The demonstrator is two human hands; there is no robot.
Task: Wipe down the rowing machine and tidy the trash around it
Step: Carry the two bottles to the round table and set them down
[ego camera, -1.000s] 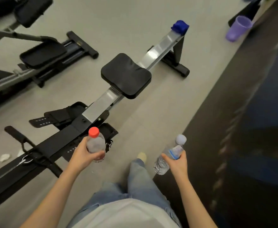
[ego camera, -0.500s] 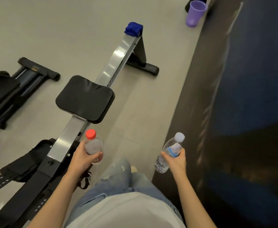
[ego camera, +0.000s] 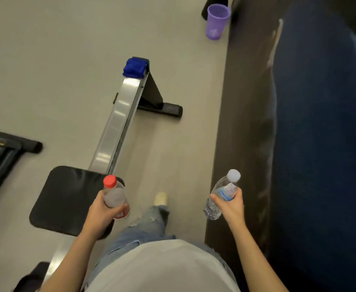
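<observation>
Gripping a red-capped bottle (ego camera: 115, 197) in the left hand (ego camera: 103, 213) and a white-capped bottle (ego camera: 222, 193) in the right hand (ego camera: 230, 205), both upright, the purple bin (ego camera: 217, 22) is faced, well ahead, nearer the right; fingers are closed around each.

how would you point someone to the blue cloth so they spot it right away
Find the rowing machine's silver rail and follow it away from the black seat to its far end. The blue cloth sits bunched on that tip, the only blue thing on the machine.
</observation>
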